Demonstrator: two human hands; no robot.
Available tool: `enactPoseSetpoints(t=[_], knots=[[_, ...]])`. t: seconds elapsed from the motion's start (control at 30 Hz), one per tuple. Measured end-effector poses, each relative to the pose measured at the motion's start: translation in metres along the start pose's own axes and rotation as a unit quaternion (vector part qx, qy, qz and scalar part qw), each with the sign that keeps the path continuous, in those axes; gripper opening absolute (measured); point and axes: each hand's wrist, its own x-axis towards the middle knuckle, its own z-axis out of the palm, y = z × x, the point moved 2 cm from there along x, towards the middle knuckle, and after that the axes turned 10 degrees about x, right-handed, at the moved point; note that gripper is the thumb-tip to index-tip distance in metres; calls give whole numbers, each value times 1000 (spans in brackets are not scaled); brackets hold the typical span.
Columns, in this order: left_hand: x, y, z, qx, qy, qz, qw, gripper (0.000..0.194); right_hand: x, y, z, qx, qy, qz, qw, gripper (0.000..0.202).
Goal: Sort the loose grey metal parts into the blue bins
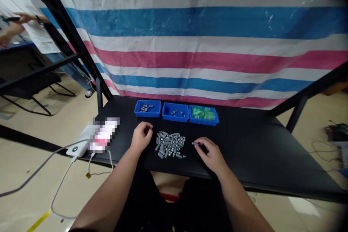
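A loose pile of small grey cylindrical pieces and silvery screws (170, 145) lies on the black table between my hands. To its right, my right hand (211, 154) pinches a small grey metal fastener (194, 143) between thumb and index finger; its exact kind is too small to tell. My left hand (140, 137) hovers or rests at the pile's left with fingers curled toward the thumb, and whatever it may hold is hidden. Behind the pile stand a blue bin with grey cylindrical pieces (148, 113), a blue bin with a few screws (175, 117), and a blue bin with green plastic packets (203, 119).
At the table's left edge lie a white power bank (78, 146) and a blurred-out phone (104, 136), with cables hanging down. Black frame posts rise at both sides, and a striped sheet (190, 58) hangs behind. A person in a white shirt (35, 25) stands far left near a chair.
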Motion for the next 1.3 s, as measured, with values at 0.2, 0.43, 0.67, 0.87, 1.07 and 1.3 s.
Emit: enactPoseSetpoints(t=[0.2,0.43,0.67,0.87,1.07,1.3], knots=[[-1,-21,12,-68,-18,-28,997,7,41,-6,26,99,-86,17,991,10],[-1,-24,12,-63,-53,1,997,8,117,-69,50,233,-45,-35,971,33],[0,-23,13,-59,-49,3,997,8,82,-21,30,175,61,9,983,18],[-2,-22,14,-67,-79,19,994,7,34,3,23,29,-47,-62,997,22],[-6,-12,11,-48,-135,82,986,28,36,-4,35,-52,-64,-71,994,30],[-5,-4,11,-36,-151,132,979,30,33,6,36,-28,-19,-60,998,15]])
